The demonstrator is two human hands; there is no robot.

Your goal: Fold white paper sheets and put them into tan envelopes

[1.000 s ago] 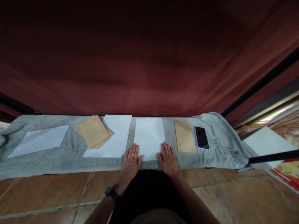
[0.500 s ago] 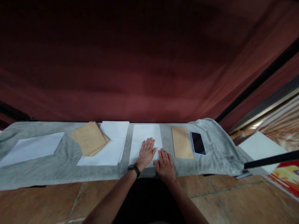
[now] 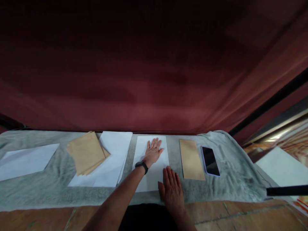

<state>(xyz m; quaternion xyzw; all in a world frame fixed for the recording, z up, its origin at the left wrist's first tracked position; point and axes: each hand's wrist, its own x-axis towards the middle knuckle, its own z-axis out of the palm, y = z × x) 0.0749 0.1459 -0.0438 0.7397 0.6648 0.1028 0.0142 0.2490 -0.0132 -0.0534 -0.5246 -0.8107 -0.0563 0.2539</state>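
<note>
Resting left hand [image 3: 154, 153] flat and wide-fingered on white sheet [image 3: 157, 173], on grey cloth [image 3: 231, 166] between fanned white paper [image 3: 114, 165] and brown paper piece [image 3: 192, 159]; laying right hand [image 3: 172, 192] flat, with fingers together, at the sheet's near right edge, gripping nothing with either. Probably best to smooth outward with light, even palm pressure, bracing that edge lightly to avoid dragging or creasing.

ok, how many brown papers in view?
At least 3: one paper just left of the phone, the rest in a pile partly on white sheets; more may be hidden in it.
</note>
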